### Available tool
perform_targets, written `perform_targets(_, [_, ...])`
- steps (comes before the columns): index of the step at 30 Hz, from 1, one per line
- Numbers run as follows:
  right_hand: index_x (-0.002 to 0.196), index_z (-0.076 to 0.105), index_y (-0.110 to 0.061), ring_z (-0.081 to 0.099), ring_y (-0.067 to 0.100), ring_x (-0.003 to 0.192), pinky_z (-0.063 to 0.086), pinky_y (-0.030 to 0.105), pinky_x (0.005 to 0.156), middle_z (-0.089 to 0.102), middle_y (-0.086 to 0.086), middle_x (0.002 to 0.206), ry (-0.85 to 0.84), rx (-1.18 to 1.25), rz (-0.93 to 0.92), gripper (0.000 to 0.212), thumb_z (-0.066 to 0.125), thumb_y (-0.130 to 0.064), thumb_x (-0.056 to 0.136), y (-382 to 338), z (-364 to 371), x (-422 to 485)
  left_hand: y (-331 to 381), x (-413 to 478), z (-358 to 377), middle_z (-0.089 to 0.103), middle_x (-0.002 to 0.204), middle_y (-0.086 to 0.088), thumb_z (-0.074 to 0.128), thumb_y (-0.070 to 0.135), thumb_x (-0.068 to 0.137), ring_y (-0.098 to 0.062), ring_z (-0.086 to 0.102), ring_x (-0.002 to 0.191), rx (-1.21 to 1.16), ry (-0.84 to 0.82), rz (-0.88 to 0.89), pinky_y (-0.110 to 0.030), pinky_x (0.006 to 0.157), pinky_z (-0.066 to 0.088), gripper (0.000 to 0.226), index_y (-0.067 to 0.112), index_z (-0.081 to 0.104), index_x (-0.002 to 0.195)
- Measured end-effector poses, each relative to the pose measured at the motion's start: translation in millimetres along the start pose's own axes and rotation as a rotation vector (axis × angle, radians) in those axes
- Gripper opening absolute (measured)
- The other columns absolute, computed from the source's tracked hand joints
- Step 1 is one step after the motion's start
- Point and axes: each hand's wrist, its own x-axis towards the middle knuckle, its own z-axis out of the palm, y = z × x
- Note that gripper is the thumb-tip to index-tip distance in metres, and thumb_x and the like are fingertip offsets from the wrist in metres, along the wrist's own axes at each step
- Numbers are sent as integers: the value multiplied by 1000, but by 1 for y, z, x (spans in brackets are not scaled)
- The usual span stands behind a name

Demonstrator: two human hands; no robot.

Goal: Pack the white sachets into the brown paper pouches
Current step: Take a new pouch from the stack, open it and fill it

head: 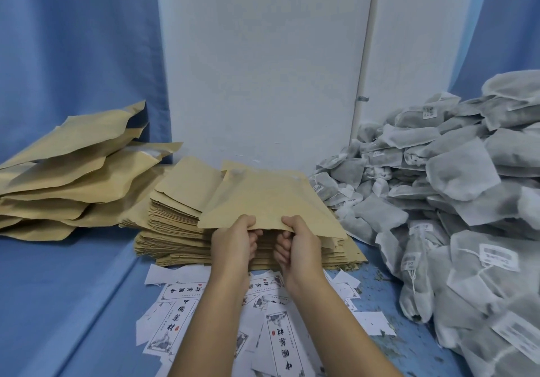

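A flat brown paper pouch (268, 201) is lifted off the top of a tall stack of empty pouches (175, 230) in the middle. My left hand (233, 242) pinches its near edge on the left, thumb on top and fingers curled beneath. My right hand (298, 243) pinches the same edge a little to the right in the same way. A large heap of white sachets (455, 201) with small labels and strings lies on the right, apart from both hands.
A pile of bulging brown pouches (73, 172) lies at the left. Printed white paper labels (277, 330) are scattered on the blue cloth (73, 289) under my forearms. A white wall panel (263, 69) stands behind the stack, blue curtains on either side.
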Motion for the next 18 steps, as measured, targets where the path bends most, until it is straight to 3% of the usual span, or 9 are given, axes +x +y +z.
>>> perform_targets(6, [56, 35, -15, 17, 7, 29, 13, 18, 32, 27, -6, 35, 50, 10, -21, 36, 53, -11, 87, 1, 0, 0, -3, -1, -1, 39, 38, 3, 53, 14, 90, -8, 27, 31, -5, -2, 7, -16, 33, 18, 26, 4, 51, 66])
perform_targets(11, [57, 34, -16, 17, 7, 31, 14, 18, 32, 26, -6, 37, 107, 13, -39, 35, 54, -13, 86, -3, -8, 4, -3, 7, -9, 39, 44, 3, 52, 15, 87, -11, 31, 39, 10, 187, 80, -24, 45, 24, 23, 13, 44, 65])
perform_targets(18, [55, 35, -14, 17, 7, 30, 13, 18, 32, 27, -5, 35, 95, -3, -10, 36, 53, -12, 87, 1, -4, 1, -4, 10, -12, 47, 59, -2, 46, 23, 93, -11, 36, 42, -36, 204, 68, -21, 43, 30, 23, 14, 49, 72])
